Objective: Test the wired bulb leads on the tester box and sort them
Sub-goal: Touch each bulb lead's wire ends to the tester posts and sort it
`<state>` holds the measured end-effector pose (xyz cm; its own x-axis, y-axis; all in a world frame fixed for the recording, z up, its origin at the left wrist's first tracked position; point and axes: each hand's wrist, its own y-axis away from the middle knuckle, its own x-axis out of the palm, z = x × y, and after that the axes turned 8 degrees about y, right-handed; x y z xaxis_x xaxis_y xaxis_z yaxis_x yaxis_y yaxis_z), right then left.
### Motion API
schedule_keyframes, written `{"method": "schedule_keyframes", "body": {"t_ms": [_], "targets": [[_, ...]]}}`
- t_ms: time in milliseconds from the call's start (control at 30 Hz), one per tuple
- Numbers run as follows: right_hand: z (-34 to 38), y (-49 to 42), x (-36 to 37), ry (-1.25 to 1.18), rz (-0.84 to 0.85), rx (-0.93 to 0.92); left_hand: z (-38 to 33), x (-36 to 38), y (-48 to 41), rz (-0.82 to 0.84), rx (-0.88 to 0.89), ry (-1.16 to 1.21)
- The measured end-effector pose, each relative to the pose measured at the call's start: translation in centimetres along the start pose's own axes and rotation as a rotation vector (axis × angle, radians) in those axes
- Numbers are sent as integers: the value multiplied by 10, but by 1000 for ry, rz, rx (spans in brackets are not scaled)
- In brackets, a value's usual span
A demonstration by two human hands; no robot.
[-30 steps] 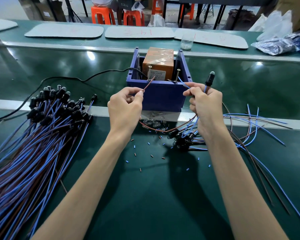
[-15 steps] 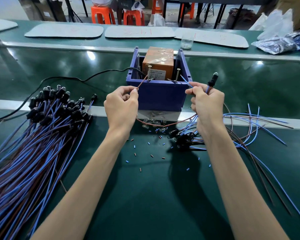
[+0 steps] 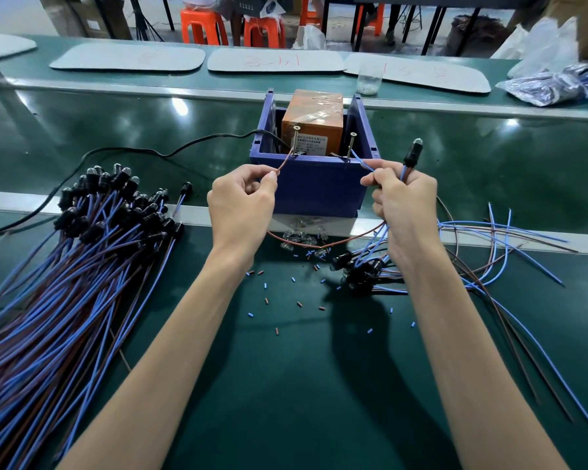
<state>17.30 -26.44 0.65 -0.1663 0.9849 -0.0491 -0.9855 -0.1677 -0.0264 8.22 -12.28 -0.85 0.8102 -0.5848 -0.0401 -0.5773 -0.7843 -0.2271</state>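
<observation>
The blue tester box (image 3: 319, 184) stands mid-table with an orange block (image 3: 311, 122) inside and two upright screws at its front rim. My left hand (image 3: 240, 205) pinches the brown lead (image 3: 286, 162), whose tip reaches the left screw (image 3: 296, 139). My right hand (image 3: 404, 201) pinches the blue lead (image 3: 360, 161) towards the right screw (image 3: 351, 144) and also holds the black bulb holder (image 3: 411, 154), which sticks up above the fingers. The bulb looks unlit. A big bundle of wired bulbs (image 3: 92, 232) lies at the left; a smaller heap (image 3: 360, 269) lies under my right wrist.
A black power cable (image 3: 150, 150) runs left from the box. Loose clear bulbs (image 3: 299, 237) and small cut bits of insulation (image 3: 299, 303) lie in front of the box. Loose blue and brown wires (image 3: 510, 252) spread at the right. Plastic bags (image 3: 550, 86) sit far right.
Both hands have moved a little away from me towards the box. The brown lead's tip has gone from short of the left screw to against it; the blue lead stays near the right screw.
</observation>
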Motion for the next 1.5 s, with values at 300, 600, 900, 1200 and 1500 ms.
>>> {"method": "schedule_keyframes", "body": {"t_ms": [300,600,900,1200,1500], "targets": [[1,0,-2,-17,2,-3,-3,1,3,15,9,-13],[0,-1,-3,-23,7,-5,-8,1,6,31,2,-7],[0,-1,-1,-50,7,4,-8,-1,6,49,-10,2],[1,0,-1,-66,16,1,-9,-1,7,42,-1,-14],[1,0,-5,-53,29,6,-9,1,8,48,-8,-16]]}}
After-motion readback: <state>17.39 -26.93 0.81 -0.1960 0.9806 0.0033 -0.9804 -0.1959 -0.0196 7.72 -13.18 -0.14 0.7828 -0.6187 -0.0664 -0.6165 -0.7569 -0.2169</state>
